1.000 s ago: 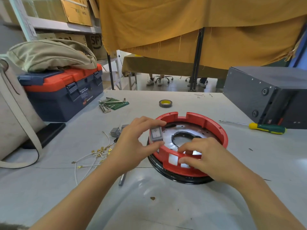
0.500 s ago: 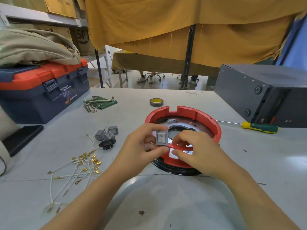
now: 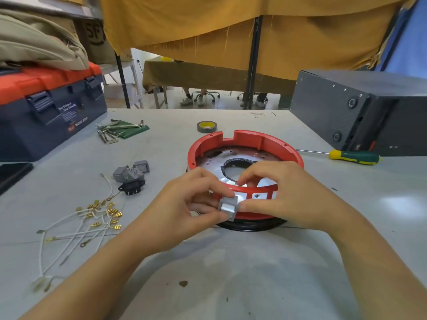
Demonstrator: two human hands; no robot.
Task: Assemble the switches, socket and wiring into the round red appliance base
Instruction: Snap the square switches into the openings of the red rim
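Both hands (image 3: 184, 204) pinch a square, seemingly plastic grey switch (image 3: 228, 207) at the round red base (image 3: 245, 144)

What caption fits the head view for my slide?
Both hands, left hand and right hand, seat a grey switch in the red base front wall.

Blue toolbox (image 3: 46, 112) with orange lid at far left of grey table (image 3: 254, 273), beige bag (image 3: 39, 45) lying on top. Hex keys (image 3: 111, 132) on green pouch (image 3: 132, 128) just right of toolbox. Tape roll (image 3: 206, 127) further right. Screwdriver (image 3: 351, 157), yellow-green handle, beside dark metal box (image 3: 365, 112). Mustard cloth (image 3: 254, 26) hanging behind.
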